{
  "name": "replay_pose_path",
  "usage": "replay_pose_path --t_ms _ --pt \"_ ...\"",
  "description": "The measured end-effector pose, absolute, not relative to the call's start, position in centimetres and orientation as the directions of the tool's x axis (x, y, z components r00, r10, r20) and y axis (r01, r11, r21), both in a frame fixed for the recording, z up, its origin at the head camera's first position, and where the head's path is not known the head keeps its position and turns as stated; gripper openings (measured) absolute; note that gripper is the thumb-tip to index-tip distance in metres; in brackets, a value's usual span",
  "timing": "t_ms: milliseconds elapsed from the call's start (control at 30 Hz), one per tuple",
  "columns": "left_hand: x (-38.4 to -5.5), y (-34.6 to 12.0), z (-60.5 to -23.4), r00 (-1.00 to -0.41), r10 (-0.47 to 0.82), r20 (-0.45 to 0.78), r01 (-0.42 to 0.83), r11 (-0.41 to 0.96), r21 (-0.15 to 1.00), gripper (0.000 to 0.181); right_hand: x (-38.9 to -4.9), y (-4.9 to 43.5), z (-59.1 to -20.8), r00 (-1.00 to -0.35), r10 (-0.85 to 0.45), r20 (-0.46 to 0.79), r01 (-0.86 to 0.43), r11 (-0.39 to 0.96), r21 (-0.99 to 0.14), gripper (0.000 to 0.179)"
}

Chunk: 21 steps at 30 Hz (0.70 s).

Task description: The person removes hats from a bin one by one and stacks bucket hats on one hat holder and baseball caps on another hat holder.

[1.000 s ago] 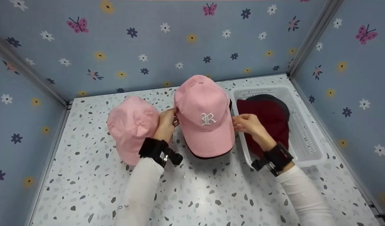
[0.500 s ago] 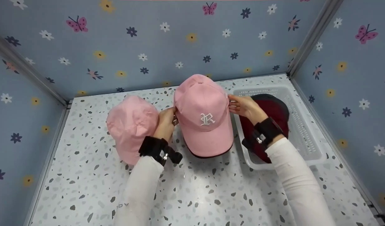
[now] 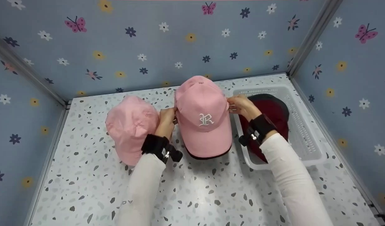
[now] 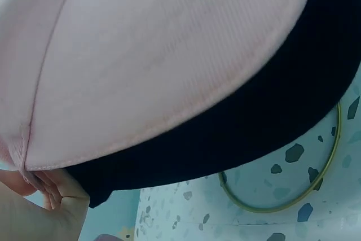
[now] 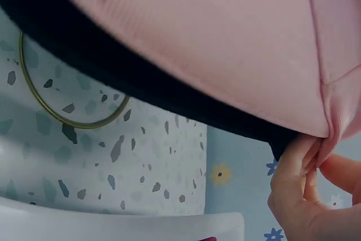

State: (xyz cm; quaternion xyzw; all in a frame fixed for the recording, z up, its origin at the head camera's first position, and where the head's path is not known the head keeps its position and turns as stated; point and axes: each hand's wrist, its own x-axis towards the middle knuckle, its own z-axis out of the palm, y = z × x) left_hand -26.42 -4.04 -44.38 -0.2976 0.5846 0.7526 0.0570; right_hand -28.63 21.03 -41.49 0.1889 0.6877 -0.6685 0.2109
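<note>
A pink baseball cap (image 3: 205, 119) with a white embroidered letter faces me in the middle of the head view. Under its brim shows the brim of a black cap (image 4: 242, 128), so the two are stacked. My left hand (image 3: 166, 121) pinches the pink cap's lower edge on the left. On the opposite side, my right hand (image 3: 242, 105) pinches the edge between thumb and fingers. A thin gold ring (image 5: 84, 126) lies on the table beneath them; what rises from it is hidden.
Another pink cap (image 3: 129, 125) sits at the left, beside my left forearm. To the right is a white plastic basket (image 3: 321, 160) holding a dark red cap (image 3: 275, 116) with a dark grey part. Patterned panels (image 3: 167, 44) wall the speckled table (image 3: 198, 194).
My right hand has gone up and back from beside the brim to the cap's side edge and pinches it. The left hand has stayed in place. The cap has shifted very slightly.
</note>
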Motion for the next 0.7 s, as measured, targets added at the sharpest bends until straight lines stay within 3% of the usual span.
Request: replay_pose_path --t_ms 133,367,567,700 --pt "-26.6 -4.1 -44.7 -0.817 -0.25 -0.52 -0.446 -0.299 0.843 0.014 -28.7 20.8 -41.5 -0.834 0.0 -0.552 0.551 0.062 -0.832 0.013" --pt "-31.3 -5.0 -53.1 -0.855 -0.29 -0.429 -0.371 -0.235 0.899 0.009 -27.2 20.5 -40.2 -0.831 -0.009 -0.556 0.556 0.025 -0.831 0.017" --pt "-27.3 -3.8 -46.1 -0.819 -0.309 -0.483 -0.449 -0.18 0.875 0.008 -29.7 21.4 -43.5 -0.818 -0.005 -0.576 0.576 0.006 -0.818 0.011" --pt "-27.7 -4.0 -46.9 -0.835 -0.293 -0.466 -0.426 -0.193 0.884 0.011 -32.5 22.8 -46.1 -0.753 -0.18 -0.633 0.651 -0.067 -0.756 0.022"
